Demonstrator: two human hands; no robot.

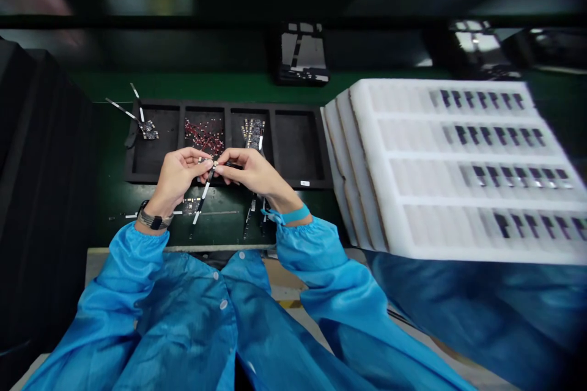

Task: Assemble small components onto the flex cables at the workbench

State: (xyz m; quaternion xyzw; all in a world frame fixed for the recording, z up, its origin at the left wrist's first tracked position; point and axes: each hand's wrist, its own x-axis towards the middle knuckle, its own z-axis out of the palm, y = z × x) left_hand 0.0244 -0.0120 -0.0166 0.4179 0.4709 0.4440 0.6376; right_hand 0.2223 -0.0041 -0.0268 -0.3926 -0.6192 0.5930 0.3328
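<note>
My left hand (180, 176) and my right hand (250, 174) meet over the green bench, both pinched on a small circuit part with a flat cable (205, 186) that hangs down between them. Behind the hands lies a black compartment tray (321, 153). Its cells hold a small board with ribbon cables (145, 128), red wired parts (205, 135) and small dark components (252, 132). More cable pieces (253, 214) lie on the bench below my right wrist. I wear blue sleeves, a watch on the left wrist and a blue strap on the right.
A stack of white foam trays (389, 195) with rows of small dark parts stands at the right. A black foam block (36, 195) fills the left side. A dark device (302, 55) sits at the back, and a blurred one (477, 46) at the back right.
</note>
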